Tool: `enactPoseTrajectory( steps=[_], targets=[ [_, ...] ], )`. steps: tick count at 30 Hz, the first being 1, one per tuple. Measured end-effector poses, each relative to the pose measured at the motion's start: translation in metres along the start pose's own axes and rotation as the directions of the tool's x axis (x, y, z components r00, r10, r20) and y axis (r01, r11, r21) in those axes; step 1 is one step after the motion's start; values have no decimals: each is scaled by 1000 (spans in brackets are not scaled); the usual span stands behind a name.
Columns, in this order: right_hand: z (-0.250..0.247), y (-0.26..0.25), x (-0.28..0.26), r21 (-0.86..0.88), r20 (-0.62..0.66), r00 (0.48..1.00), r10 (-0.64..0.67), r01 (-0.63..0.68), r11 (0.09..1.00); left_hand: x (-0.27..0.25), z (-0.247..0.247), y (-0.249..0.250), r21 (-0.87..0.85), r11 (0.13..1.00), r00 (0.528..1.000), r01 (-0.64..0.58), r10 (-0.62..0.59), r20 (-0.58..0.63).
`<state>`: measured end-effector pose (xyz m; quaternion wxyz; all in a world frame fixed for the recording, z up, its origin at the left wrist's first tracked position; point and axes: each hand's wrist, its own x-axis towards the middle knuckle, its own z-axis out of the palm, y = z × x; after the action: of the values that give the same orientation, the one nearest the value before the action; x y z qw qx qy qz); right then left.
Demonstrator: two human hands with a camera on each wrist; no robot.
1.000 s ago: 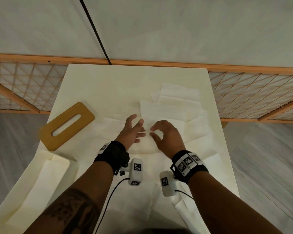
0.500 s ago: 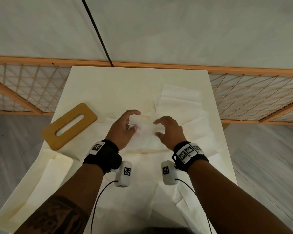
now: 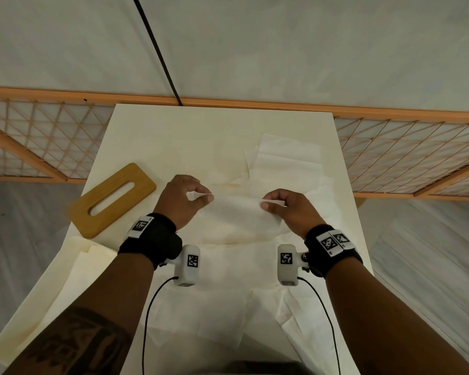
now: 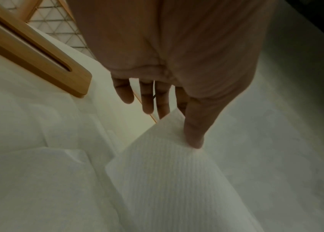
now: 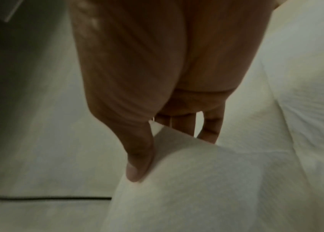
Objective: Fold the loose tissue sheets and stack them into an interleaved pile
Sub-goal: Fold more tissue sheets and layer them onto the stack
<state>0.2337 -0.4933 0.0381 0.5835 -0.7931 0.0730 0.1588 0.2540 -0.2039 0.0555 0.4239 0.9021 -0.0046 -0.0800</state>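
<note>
Barely started by the looks of it: left hand (image 3: 183,200) and right hand (image 3: 290,209) each pinching a far corner of one tissue sheet (image 3: 236,209) lifted over the counter (image 3: 173,136), loads of loose sheets (image 3: 287,158) still unfolded, no interleaved pile visible.

We note a cream table (image 3: 173,136) against a pale wall (image 3: 282,44); wooden lattice rail (image 3: 404,147) behind; grey marbled floor (image 3: 431,253); dim, warm light.
</note>
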Motion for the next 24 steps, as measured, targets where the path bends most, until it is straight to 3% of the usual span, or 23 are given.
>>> enactPoseTrajectory(
  steps=[3,9,12,16,24],
  targets=[
    [-3,7,-1,196,6,998,61,-61,979,1,-2,0,-38,999,997,39,-36,74],
    [-4,18,-3,321,112,981,160,-188,928,-5,3,-8,-22,997,980,80,-74,183],
    [-6,30,-7,53,186,951,246,-260,964,-13,9,-20,27,994,943,105,-108,314],
    [-4,40,-15,-295,253,913,321,-243,924,-31,19,-40,154,985,873,74,-139,467],
    [14,54,-17,-530,124,938,325,-214,820,-44,38,-59,275,954,885,117,-226,407]
  ],
)
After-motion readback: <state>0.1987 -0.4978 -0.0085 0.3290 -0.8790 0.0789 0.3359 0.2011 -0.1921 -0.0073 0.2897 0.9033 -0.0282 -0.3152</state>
